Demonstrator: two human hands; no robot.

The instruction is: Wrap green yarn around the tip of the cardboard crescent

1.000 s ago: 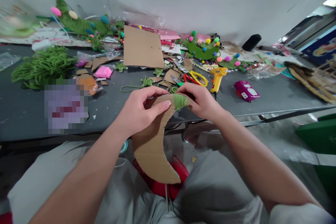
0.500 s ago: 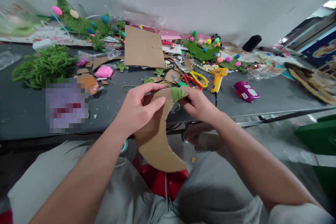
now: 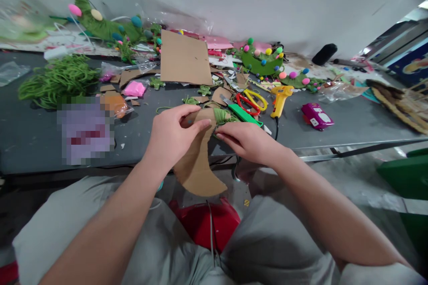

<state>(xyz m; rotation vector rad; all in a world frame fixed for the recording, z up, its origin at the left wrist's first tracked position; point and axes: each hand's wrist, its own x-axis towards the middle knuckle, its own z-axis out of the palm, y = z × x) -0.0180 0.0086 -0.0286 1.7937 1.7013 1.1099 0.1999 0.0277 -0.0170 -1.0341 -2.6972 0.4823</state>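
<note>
We hold the cardboard crescent [image 3: 197, 160] over the tabletop's [image 3: 140, 138] near edge, our left hand [image 3: 174, 136] pinching it between thumb and fingers. Our right hand [image 3: 247, 140] has shifted left from the crescent's right tip to its inner edge, fingers pressed together beside the wrapped green yarn [image 3: 220, 116]; whether they grip a strand, we cannot tell.
</note>
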